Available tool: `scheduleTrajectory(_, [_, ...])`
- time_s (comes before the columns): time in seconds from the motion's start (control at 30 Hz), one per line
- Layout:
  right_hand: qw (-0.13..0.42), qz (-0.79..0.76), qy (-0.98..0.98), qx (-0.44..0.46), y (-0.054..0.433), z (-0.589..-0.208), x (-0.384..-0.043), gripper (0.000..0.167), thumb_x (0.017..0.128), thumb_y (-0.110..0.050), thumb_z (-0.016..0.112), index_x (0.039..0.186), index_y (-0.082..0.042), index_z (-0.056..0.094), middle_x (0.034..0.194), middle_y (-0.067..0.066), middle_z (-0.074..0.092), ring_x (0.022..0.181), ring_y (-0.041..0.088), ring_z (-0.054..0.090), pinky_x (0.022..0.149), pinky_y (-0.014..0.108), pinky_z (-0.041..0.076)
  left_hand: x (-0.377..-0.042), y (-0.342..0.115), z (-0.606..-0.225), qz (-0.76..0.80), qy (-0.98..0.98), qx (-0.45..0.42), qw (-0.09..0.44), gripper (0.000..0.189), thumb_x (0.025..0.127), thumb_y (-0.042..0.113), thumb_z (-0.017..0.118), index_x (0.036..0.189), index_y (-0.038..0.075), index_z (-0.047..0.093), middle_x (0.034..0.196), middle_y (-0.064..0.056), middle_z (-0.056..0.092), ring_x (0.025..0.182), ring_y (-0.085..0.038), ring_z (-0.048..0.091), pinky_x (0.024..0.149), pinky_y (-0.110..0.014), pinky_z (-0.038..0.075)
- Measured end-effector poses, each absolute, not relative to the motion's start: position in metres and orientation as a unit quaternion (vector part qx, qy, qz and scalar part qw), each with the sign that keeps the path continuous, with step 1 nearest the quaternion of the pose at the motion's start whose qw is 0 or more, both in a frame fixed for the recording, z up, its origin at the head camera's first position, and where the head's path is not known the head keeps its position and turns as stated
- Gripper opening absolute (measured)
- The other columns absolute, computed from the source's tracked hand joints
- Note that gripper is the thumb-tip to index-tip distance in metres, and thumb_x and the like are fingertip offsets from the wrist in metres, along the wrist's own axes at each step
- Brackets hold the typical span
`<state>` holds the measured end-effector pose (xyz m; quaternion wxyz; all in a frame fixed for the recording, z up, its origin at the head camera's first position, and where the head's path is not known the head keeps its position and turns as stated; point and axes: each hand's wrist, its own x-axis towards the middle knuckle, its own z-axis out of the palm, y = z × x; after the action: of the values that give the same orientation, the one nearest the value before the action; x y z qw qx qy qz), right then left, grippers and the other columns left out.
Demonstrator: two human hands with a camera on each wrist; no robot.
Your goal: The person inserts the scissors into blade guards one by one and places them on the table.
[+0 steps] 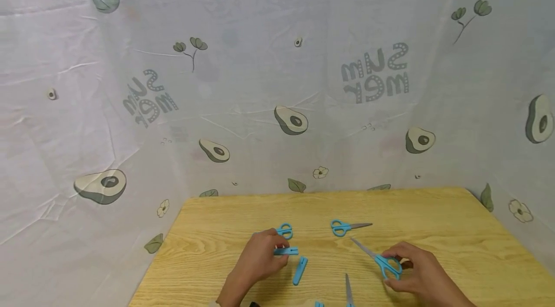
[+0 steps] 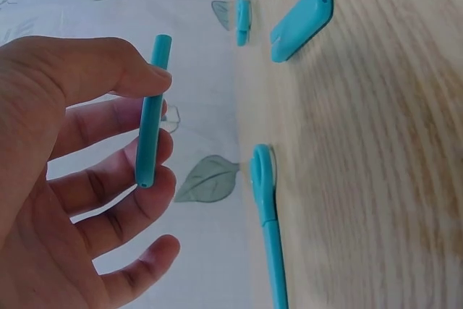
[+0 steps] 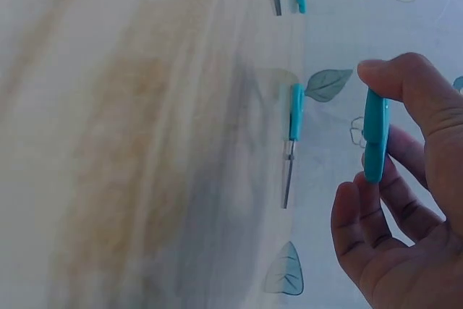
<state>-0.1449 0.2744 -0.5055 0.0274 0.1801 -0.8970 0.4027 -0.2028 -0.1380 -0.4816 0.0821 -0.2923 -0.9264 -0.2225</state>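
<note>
1. Left hand (image 1: 260, 258) had its fingers pinching a blue blade cover (image 1: 287, 251), just beyond the loose cover (image 1: 300, 270) on the counter (image 1: 204, 244).
2. Right hand (image 1: 418, 271) was pinching blue-handled scissors (image 1: 383, 262) by the loops, right of that loose cover.
3. Imo the trick was fingers on the sides, blade steered from the loops, tip off skin.
4. Beyond the loose cover, another pair of scissors (image 1: 284, 231) was half hidden by the left hand; nearer, a blue bit (image 1: 319, 304) got cropped, couldn't tell what.

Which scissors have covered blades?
The pair just beyond the left hand: in the left wrist view, a blue cover hides its blades. The held pair, the pair beyond it and the near pair show bare metal.
</note>
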Motion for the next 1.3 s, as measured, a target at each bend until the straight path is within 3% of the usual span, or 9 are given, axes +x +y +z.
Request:
scheduleTrajectory(0.13, [0.053,0.410,-0.885,0.213,0.271,-0.508,-0.149,0.043,0.081,-0.015,0.095,0.118,-0.008,0.075,0.110,0.000,0.071,0.093,-0.009,0.060,0.071,0.024,0.060,-0.204,-0.136,-0.481,-0.215,-0.927,-0.295,0.086,0.007,0.088,0.020,0.083,0.094,0.021,0.084,0.087,0.010,0.071,0.074,0.002,0.057,0.071,-0.021,0.049])
scheduleTrajectory(0.57, [0.054,0.414,-0.871,0.260,0.264,-0.503,-0.168,0.042,0.081,-0.019,0.095,0.117,-0.017,0.075,0.111,-0.001,0.071,0.092,-0.006,0.061,0.070,0.025,0.061,-0.208,-0.131,-0.474,-0.204,-0.928,-0.300,0.081,0.007,0.088,0.020,0.084,0.096,0.020,0.085,0.087,0.008,0.072,0.073,0.001,0.059,0.067,-0.018,0.048])
scheduleTrajectory(1.0, [0.004,0.422,-0.855,0.301,0.259,-0.499,-0.183,0.037,0.085,-0.015,0.090,0.119,-0.019,0.075,0.115,-0.002,0.070,0.099,-0.005,0.062,0.075,0.026,0.060,-0.212,-0.126,-0.472,-0.201,-0.927,-0.304,0.092,0.007,0.088,0.020,0.083,0.095,0.020,0.085,0.086,0.009,0.071,0.070,0.004,0.053,0.069,-0.018,0.047])
scheduleTrajectory(1.3, [0.015,0.431,-0.838,0.333,0.259,-0.505,-0.191,0.039,0.085,-0.012,0.091,0.120,-0.019,0.075,0.113,-0.004,0.071,0.098,-0.004,0.063,0.074,0.026,0.059,-0.215,-0.122,-0.474,-0.201,-0.925,-0.310,0.088,0.009,0.089,0.021,0.083,0.098,0.019,0.085,0.088,0.008,0.072,0.072,0.003,0.055,0.067,-0.016,0.046])
